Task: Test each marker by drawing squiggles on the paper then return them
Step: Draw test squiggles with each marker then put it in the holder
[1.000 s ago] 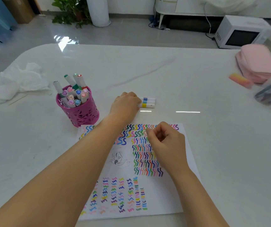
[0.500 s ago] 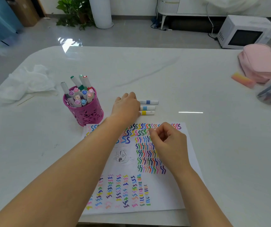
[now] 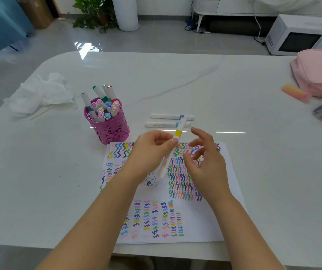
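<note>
- Above the top edge of the paper [image 3: 204, 221], a white yellow-banded marker [image 3: 177, 134] is held off the table, slanted, with its banded end pointing away from the person.
- The left hand [image 3: 150, 151] pinches the marker's barrel between thumb and fingers.
- The right hand [image 3: 204, 162] holds nothing. Its fingers are spread and relaxed, just beside the marker.
- Likely step: uncapping. This would go best with the barrel held steady, the banded cap pulled straight off by the right hand, and the squiggle drawn on a bare patch of paper, since rows of coloured squiggles already fill much of the sheet.
- Two other markers [image 3: 168, 116] lie side by side on the table just beyond the paper.
- A pink holder [image 3: 109, 131] full of markers stands to the left, near the paper's corner; tested markers probably go back there.
- Crumpled tissue [image 3: 43, 94] lies at far left and a pink pouch [image 3: 317, 73] at far right.
</note>
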